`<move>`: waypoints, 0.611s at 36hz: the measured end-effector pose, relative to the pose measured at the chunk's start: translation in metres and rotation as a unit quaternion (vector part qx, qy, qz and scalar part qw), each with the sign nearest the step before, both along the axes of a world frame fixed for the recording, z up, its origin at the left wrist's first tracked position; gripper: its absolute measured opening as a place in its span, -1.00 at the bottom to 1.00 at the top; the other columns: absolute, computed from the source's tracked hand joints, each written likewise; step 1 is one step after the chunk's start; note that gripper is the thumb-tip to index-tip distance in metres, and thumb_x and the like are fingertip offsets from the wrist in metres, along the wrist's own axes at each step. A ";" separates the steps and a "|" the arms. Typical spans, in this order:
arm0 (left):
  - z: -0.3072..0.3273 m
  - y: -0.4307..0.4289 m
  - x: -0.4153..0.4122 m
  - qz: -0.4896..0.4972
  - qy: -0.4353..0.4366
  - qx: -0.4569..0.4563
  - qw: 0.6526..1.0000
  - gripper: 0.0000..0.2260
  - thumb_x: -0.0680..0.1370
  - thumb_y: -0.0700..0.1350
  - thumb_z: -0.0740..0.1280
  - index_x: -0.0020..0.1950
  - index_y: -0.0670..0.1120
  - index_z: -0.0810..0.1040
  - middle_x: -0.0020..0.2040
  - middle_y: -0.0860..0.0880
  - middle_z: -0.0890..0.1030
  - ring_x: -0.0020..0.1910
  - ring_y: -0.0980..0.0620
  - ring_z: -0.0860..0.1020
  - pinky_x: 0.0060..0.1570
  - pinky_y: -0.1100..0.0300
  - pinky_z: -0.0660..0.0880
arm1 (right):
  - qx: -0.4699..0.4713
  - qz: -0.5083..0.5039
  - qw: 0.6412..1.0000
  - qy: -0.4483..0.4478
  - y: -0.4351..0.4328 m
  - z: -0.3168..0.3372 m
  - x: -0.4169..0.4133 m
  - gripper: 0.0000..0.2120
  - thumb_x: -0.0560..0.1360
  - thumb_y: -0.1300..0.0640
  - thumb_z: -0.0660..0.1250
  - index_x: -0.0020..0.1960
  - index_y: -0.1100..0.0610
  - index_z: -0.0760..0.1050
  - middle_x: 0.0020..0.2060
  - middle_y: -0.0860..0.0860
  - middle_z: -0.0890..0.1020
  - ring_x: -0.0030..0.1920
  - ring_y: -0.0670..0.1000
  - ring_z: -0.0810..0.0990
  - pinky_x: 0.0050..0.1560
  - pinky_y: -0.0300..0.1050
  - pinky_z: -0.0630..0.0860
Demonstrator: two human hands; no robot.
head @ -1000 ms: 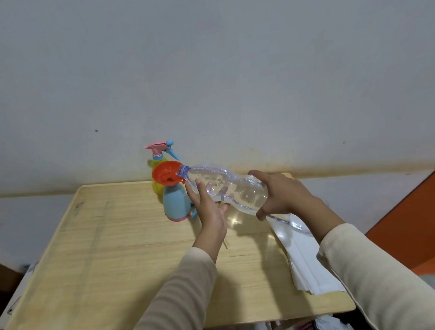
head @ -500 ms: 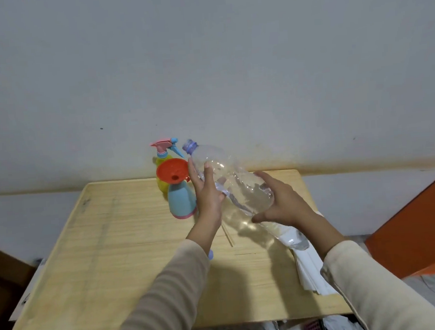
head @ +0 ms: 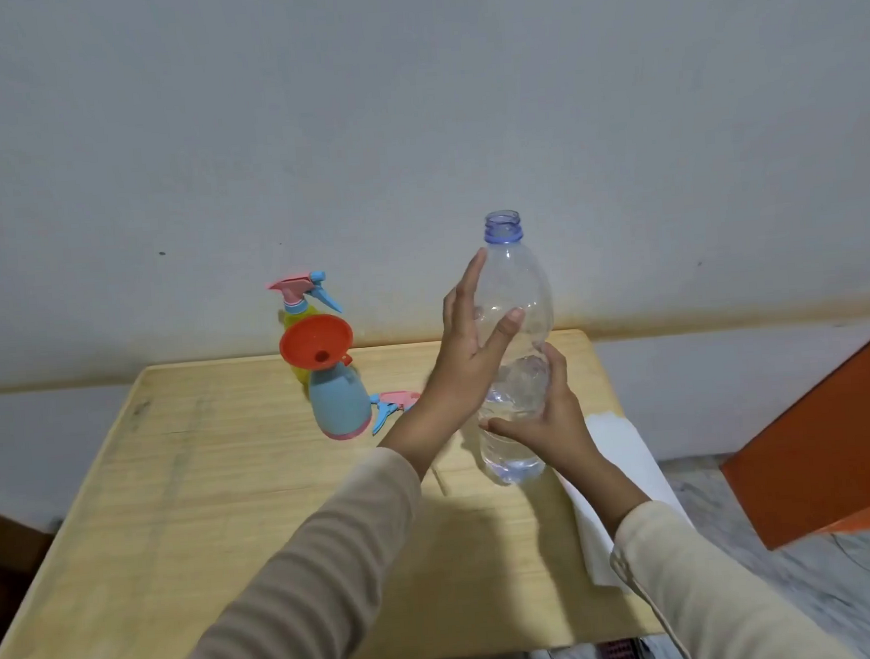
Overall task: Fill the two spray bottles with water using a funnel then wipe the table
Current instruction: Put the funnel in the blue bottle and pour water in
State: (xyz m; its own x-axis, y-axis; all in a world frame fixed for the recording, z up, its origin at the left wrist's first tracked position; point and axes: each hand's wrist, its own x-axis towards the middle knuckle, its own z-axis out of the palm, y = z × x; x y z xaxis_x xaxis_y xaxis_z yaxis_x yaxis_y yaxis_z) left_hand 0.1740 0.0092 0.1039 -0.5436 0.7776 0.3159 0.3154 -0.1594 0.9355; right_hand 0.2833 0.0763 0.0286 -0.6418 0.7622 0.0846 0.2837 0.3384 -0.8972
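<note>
- Head view shows the right hand [head: 542,424] with its fingers [head: 556,367] curled around the lower half of a clear water bottle [head: 517,323], gripping it upright and uncapped over the right part of the tabletop [head: 177,501].
- Left hand [head: 470,347] lies flat against the bottle's left side, fingers [head: 468,285] stretched out and spread, thumb across the front; it steadies the bottle but does not close on it.
- Inside the bottle only a little water sits at the bottom; the upper part looks empty.
- Left of the hands, the blue spray bottle [head: 338,405] stands with its top off and the orange funnel [head: 315,342] seated in its neck; how much water it holds cannot be told through the opaque wall.
- Its pink and blue trigger head [head: 394,406] lies on the tabletop just right of it.
- Behind it, near the far wall, the yellow spray bottle [head: 294,329] stands with its sprayer fitted, so it is probably already filled and closed.
- A white cloth or paper [head: 622,460] lies at the right edge of the tabletop, partly under the right forearm.
- By my reading, pouring is at or near its end. Left to do: lift out the funnel, screw the trigger head on the blue bottle, and wipe the tabletop.
</note>
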 end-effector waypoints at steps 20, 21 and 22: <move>-0.019 -0.004 0.007 0.006 0.056 -0.025 0.998 -0.41 0.54 0.00 0.31 0.32 0.53 0.07 0.32 0.42 0.15 0.38 0.34 0.21 0.33 0.27 0.22 | 0.007 0.055 0.998 -0.027 0.025 -0.017 -0.007 -0.15 0.22 -0.01 0.60 0.33 -0.02 0.14 0.22 -0.12 0.43 0.25 -0.07 0.44 0.15 -0.09 0.46; -0.019 -0.006 0.009 0.007 0.063 -0.027 0.998 -0.40 0.54 0.00 0.32 0.32 0.53 0.07 0.32 0.44 0.15 0.37 0.38 0.20 0.32 0.27 0.23 | 0.010 0.057 0.998 -0.026 0.025 -0.017 -0.005 -0.16 0.23 0.00 0.59 0.33 -0.03 0.15 0.21 -0.15 0.43 0.24 -0.09 0.43 0.15 -0.13 0.45; -0.018 -0.008 0.010 0.010 0.073 -0.030 0.997 -0.39 0.54 0.00 0.33 0.32 0.53 0.06 0.32 0.44 0.15 0.37 0.39 0.20 0.33 0.25 0.25 | 0.013 0.058 0.998 -0.024 0.024 -0.017 -0.002 -0.17 0.23 0.00 0.59 0.33 -0.04 0.16 0.21 -0.17 0.43 0.23 -0.11 0.43 0.13 -0.16 0.44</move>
